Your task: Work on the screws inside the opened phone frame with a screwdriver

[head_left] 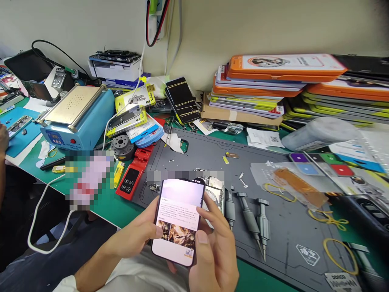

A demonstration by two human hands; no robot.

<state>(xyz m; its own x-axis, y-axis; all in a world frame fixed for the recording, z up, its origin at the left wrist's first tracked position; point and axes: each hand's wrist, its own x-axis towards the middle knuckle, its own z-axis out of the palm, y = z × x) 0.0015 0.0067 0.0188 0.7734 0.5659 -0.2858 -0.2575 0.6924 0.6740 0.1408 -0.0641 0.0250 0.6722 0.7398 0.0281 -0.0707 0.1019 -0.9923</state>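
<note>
A lit smartphone (pixel 179 211) is held upright between both my hands, its screen showing text and a row of pictures. My left hand (pixel 141 231) grips the phone's left edge, the thumb over the lower pictures. Around the right edge is my right hand (pixel 214 251), its thumb at the lower right of the screen and a finger along the upper side. Just behind the phone lies an opened device (pixel 214 188) with bare metal parts, partly hidden. Several grey screwdrivers (pixel 249 215) rest on the dark work mat (pixel 288 251), right of my right hand.
A blue machine with a metal plate (pixel 75 117) stands at the left. Stacked flat orange and yellow cases (pixel 273 77) line the wall. A red device with buttons (pixel 133 174), a cable (pixel 33 227), rubber bands (pixel 340 255) and a clear bag (pixel 322 132) lie about. Another person's hand (pixel 3 138) shows far left.
</note>
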